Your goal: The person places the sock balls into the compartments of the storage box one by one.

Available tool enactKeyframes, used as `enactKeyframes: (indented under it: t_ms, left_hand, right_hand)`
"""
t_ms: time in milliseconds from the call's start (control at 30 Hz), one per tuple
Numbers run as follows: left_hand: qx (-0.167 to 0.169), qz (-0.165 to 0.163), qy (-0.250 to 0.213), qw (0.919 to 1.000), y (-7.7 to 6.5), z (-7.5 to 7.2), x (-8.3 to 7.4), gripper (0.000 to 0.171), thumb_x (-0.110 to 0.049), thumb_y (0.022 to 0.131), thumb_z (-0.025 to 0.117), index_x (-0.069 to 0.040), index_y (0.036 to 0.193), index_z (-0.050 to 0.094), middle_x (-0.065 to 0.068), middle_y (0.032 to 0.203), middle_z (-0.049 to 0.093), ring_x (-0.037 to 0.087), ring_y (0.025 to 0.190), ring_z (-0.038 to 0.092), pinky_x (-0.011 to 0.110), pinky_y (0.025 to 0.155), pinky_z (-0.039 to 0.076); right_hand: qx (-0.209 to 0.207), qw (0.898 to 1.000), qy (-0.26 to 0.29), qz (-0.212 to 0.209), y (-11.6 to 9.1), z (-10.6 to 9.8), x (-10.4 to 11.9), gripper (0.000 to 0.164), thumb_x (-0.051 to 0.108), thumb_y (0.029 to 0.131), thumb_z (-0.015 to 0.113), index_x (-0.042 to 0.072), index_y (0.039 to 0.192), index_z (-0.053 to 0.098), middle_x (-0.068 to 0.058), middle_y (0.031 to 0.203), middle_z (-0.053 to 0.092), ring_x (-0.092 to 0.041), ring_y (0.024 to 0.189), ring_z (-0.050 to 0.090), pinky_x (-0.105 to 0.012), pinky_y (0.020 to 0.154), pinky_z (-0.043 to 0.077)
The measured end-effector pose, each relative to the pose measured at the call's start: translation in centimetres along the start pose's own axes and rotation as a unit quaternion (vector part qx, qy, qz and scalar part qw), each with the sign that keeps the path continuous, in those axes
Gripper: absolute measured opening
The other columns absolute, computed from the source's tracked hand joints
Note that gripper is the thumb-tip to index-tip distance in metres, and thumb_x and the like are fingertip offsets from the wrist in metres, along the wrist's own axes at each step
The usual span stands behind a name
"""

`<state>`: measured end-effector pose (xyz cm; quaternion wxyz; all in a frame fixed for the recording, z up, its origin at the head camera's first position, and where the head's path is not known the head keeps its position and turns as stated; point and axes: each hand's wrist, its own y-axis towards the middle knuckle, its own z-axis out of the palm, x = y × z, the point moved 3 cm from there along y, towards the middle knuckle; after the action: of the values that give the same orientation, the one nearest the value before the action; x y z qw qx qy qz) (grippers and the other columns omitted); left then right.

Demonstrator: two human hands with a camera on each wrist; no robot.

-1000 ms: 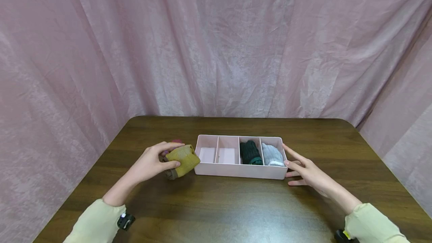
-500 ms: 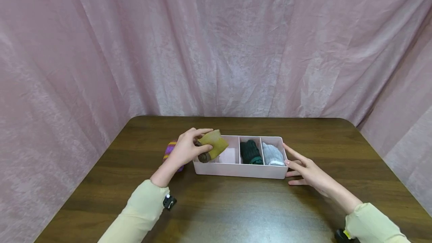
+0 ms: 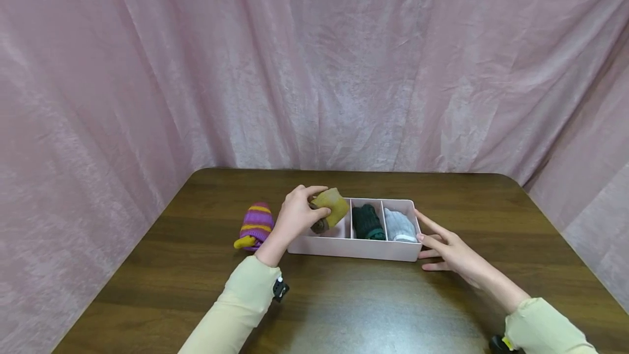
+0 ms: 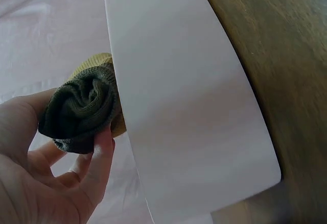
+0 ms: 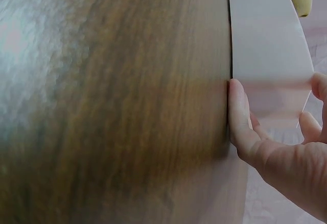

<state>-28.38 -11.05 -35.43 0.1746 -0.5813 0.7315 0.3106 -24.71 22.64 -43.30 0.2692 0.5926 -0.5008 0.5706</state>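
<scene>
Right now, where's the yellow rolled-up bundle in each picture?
Head: the yellow bundle is just below the middle, in the left hand.
Left wrist: left of centre, dark end towards the camera.
Right wrist: top right corner.
Shared landmark: the pale box, seen in all three.

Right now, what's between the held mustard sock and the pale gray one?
The dark green sock, a divider on either side; head view.

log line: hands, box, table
left hand: holds yellow-brown rolled sock over pink divided box | right hand: touches box's right end | box: green sock, pale sock | table: purple-yellow striped sock
</scene>
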Motion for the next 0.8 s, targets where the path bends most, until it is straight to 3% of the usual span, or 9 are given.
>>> enactKeyframes:
  t_ms: [500, 800]
  left_hand:
    - [-0.033, -0.045, 0.053, 0.9970, 0.0, 1.3, -1.3, 0.050, -0.029, 0.074, 0.083, -0.022, 0.122, 0.071, 0.009, 0.099, 0.066, 0.028, 0.089, 0.064, 0.036, 0.065, 0.049]
    - [-0.058, -0.050, 0.073, 0.9944, -0.4, 1.8, -1.6, 0.048, -0.031, 0.073, 0.082, -0.023, 0.119, 0.072, 0.009, 0.098, 0.067, 0.033, 0.093, 0.062, 0.040, 0.068, 0.052]
  right_hand:
    - [0.006, 1.000, -0.001, -0.003, -0.1, 0.0, 0.2, 0.069, 0.038, 0.102, 0.051, 0.037, 0.159, 0.010, -0.031, 0.141, 0.040, -0.029, 0.110, 0.064, -0.046, 0.087, 0.059]
    - [0.008, 1.000, 0.005, -0.003, -0.1, 0.0, 0.2, 0.069, 0.036, 0.103, 0.051, 0.037, 0.159, 0.010, -0.030, 0.140, 0.037, -0.029, 0.109, 0.063, -0.047, 0.088, 0.059]
